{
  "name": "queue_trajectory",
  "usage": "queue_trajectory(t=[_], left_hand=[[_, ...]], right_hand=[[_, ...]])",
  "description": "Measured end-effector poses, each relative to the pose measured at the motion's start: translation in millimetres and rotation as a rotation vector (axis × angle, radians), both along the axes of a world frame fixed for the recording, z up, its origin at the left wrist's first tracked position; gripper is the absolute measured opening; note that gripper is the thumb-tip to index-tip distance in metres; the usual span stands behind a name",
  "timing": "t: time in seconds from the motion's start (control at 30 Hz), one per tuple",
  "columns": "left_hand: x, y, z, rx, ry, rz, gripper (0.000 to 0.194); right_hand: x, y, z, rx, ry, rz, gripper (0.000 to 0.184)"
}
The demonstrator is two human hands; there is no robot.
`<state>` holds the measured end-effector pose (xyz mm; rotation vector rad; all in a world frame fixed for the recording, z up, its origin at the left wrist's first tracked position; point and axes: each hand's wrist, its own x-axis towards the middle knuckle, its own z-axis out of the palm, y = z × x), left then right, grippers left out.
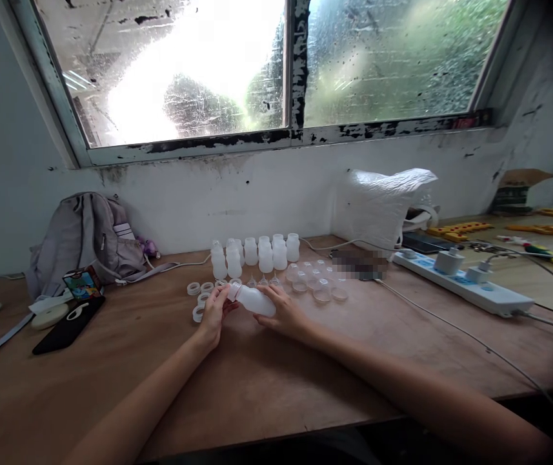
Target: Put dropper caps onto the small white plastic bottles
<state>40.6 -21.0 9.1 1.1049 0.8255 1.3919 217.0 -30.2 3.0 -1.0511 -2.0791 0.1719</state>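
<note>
A small white plastic bottle [255,299] lies tilted between both hands above the wooden table [276,374]. My right hand [286,314] wraps round its body. My left hand [214,312] pinches at its neck end, where a white ring or cap sits. Behind the hands stand several more white bottles [257,253] in rows. White screw rings [201,293] lie to the left of the hands. Clear domed caps [317,281] lie to the right.
A grey backpack [82,240] leans at the back left, with a small printed box [82,282] and a black phone [69,328] before it. A white plastic bag [382,205] and a white power strip [464,283] with cables sit at the right. A window is above.
</note>
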Motion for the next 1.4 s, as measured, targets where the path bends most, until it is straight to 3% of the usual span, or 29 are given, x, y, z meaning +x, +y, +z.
queue_trajectory(t=[0.5, 0.63, 0.83, 1.1, 1.3, 1.4], left_hand=[[5, -5, -1.0, 0.118, 0.103, -0.030, 0.022], [3, -3, -2.0, 0.144, 0.163, 0.013, 0.022], [1, -4, 2.7, 0.129, 0.112, -0.065, 0.027], [-3, 2, 0.1, 0.150, 0.107, -0.005, 0.018], [-5, 4, -0.3, 0.112, 0.045, -0.078, 0.025], [-5, 7, -2.8, 0.078, -0.022, -0.091, 0.018]], right_hand=[[0, -4, 4.3, 0.130, -0.120, -0.128, 0.053], [3, -3, 4.7, 0.077, -0.055, -0.088, 0.053], [9, -2, 6.3, -0.084, 0.044, 0.074, 0.049], [11, -3, 4.6, -0.084, 0.016, 0.053, 0.053], [14, -2, 4.3, -0.054, -0.041, -0.007, 0.053], [15, -3, 5.0, -0.035, -0.072, -0.019, 0.055]])
